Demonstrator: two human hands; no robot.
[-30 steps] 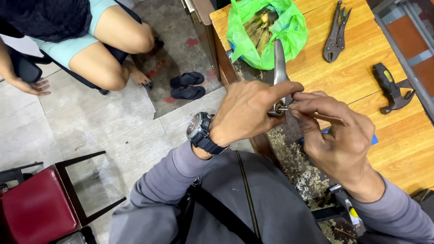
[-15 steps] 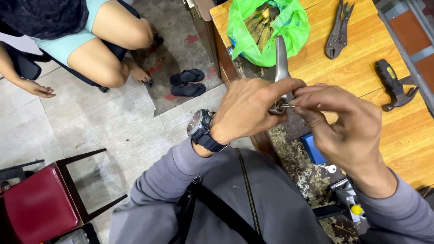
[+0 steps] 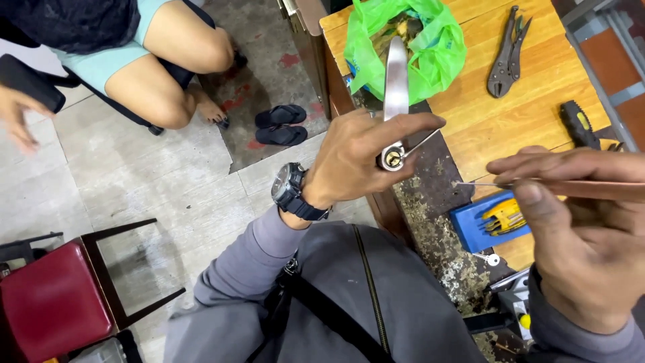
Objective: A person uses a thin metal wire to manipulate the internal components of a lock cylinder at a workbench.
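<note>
Left hand [image 3: 359, 161] has its grip closed on a lock cylinder [image 3: 392, 158], keyway face toward the camera, thumb and forefinger wrapped around it. Long flat metal lever [image 3: 396, 81] stands up out of that grip, pointing away over the desk [image 3: 531, 107]. Thin wire [image 3: 423, 142] angles off the cylinder to the right of the grip.

Right hand [image 3: 578, 235] has a pinch grip holding a slim pick tool [image 3: 531, 184]; its tip points left toward the cylinder, clearly apart from it, not touching.

Beyond the left grip: green plastic bag [image 3: 437, 60] with locking pliers [image 3: 507, 54] to its right. Below the pick: blue tray [image 3: 470, 225] of small tools. Dark-handled tool [image 3: 578, 124] lies just beyond the right grip. Wristwatch [image 3: 290, 191] on the left wrist. Another person sits on the floor, well left of both grips.
</note>
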